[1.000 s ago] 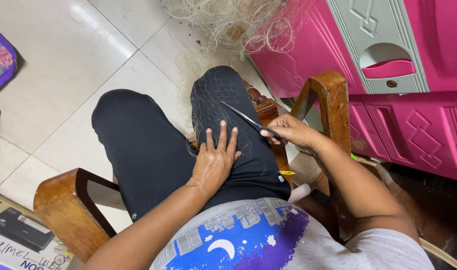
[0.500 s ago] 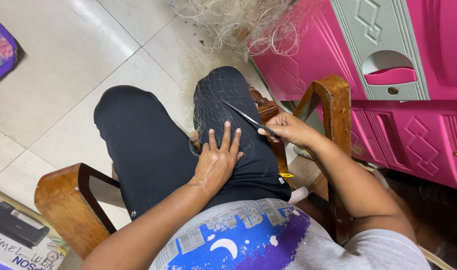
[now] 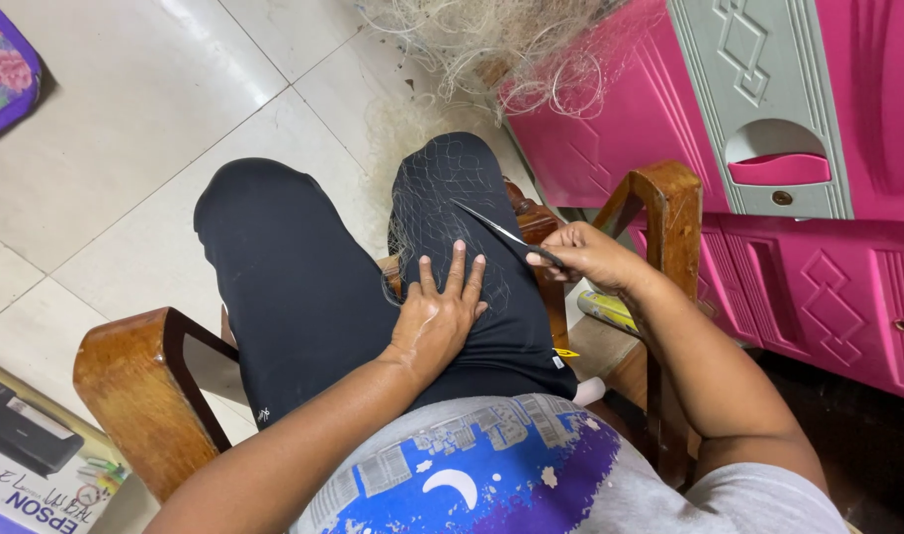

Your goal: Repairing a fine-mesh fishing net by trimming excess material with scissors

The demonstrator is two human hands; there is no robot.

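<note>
The left hand is lying flat, fingers spread, pressing fine pale netting against the right thigh, as it was a second ago. The right hand is gripping scissors, blades parted, now angling closer over the net. A tangled net heap is spilling onto the floor beside a pink cabinet; wooden chair arms are flanking the legs.

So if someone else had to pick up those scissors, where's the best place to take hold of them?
By the handles, from the right. The scissors lie slanted over the net on the right thigh, blades pointing up and left, thin and sharp. The handle end sits low right, inside the right hand, so that blunt end is the safer grip. The left hand lies flat on the net.
</note>
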